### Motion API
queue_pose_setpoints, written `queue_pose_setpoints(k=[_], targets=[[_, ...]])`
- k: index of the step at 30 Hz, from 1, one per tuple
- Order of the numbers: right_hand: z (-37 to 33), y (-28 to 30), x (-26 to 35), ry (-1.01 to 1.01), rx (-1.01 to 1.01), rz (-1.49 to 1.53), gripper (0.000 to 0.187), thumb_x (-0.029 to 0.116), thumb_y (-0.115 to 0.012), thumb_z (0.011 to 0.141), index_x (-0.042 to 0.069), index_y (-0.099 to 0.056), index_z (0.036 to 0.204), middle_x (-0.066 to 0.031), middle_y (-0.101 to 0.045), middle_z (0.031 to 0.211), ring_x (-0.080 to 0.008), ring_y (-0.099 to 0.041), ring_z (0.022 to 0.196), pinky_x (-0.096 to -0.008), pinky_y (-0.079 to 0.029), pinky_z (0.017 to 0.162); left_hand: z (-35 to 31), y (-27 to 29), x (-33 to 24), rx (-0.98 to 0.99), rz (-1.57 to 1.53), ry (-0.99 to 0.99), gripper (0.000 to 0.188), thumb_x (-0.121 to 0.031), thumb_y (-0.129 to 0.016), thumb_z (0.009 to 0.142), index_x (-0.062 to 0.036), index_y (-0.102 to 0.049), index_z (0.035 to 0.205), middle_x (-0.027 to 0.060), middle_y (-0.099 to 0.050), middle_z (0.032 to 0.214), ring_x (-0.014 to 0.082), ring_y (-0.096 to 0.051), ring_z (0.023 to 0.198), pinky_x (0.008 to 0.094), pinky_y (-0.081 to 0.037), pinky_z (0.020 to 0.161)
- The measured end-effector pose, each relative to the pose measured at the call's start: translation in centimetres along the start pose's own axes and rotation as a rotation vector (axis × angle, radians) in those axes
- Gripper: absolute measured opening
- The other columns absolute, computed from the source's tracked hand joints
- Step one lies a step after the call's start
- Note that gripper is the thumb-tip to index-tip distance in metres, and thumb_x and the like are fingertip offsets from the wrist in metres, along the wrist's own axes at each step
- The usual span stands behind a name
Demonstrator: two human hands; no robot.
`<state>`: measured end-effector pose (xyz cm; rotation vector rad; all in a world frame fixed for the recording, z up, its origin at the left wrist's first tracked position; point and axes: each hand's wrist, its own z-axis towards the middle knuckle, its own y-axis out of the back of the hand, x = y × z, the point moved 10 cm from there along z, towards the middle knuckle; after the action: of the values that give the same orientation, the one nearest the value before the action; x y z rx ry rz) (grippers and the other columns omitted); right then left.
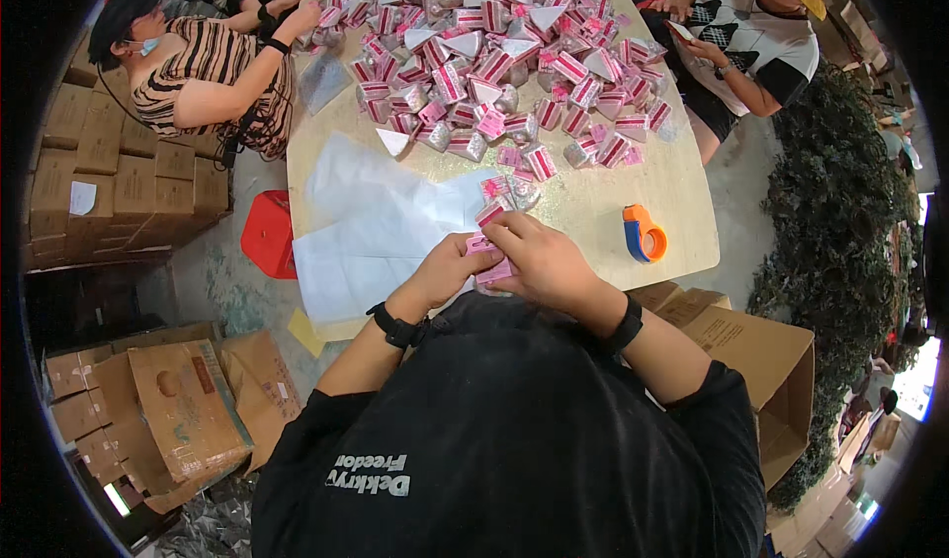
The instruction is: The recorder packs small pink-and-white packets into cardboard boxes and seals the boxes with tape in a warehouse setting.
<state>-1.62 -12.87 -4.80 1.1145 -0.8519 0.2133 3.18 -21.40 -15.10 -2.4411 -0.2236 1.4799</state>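
Two bare hands are meeting at the near edge of the pale tabletop, and we are seeing both of them occupied. Our left hand is pinching a small pink card with its thumb on top; our right hand is curling over the same card from the other side, in a narrow grip. What is lying under the fingers, we are not managing to tell. To the left, white sheets are spreading; to the right, an orange-and-blue tape dispenser is resting. Farther, a large heap of pink-striped triangular packets is covering the tabletop. At its left, a person in a striped top is holding one hand at its edge; at its right, another person in a yellow hat is sitting.
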Motion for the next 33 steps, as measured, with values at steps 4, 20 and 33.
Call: queue_pose_setpoints(k=[4, 20, 33], targets=[[0.4, -0.8, -1.8, 0.019, 0.012, 0.032, 0.067, 0.025, -0.085, 0.07, 0.008, -0.057, 0.129, -0.0128, -0.06, 0.121, -0.0334, -0.061, 0.109, -0.0419, -0.053, 0.088, 0.1, 0.3, -0.1, -0.004, 0.099, 0.086, 0.021, -0.018, -0.058, 0.101, -0.0008, -0.068, 0.11, 0.0043, -0.07, 0.099, 0.0094, -0.065, 0.084, 0.0259, -0.052, 0.077], [3.4, -12.4, -31.4, -0.999, 0.155, -0.059, 0.06, 0.055, -0.07, 0.082, 0.0, -0.07, 0.107, -0.0225, -0.072, 0.104, -0.0389, -0.069, 0.099, -0.0467, -0.054, 0.086, 3.2, 7.3, 2.0, -0.371, -0.191, -0.095, 0.017, -0.017, -0.045, 0.106, -0.0036, -0.054, 0.112, 0.0109, -0.066, 0.098, 0.0143, -0.06, 0.077, 0.0279, -0.049, 0.068], [0.4, -10.8, -22.1, -0.641, -0.071, 0.289, 0.048, 0.037, -0.081, 0.075, 0.001, -0.065, 0.103, -0.0171, -0.073, 0.091, -0.0336, -0.071, 0.086, -0.0415, -0.055, 0.08, 5.3, 9.6, 6.7, -0.553, -0.049, 0.057, 0.026, -0.025, -0.063, 0.1, -0.0044, -0.055, 0.114, 0.0039, -0.063, 0.085, 0.0073, -0.055, 0.07, 0.0241, -0.046, 0.063]])
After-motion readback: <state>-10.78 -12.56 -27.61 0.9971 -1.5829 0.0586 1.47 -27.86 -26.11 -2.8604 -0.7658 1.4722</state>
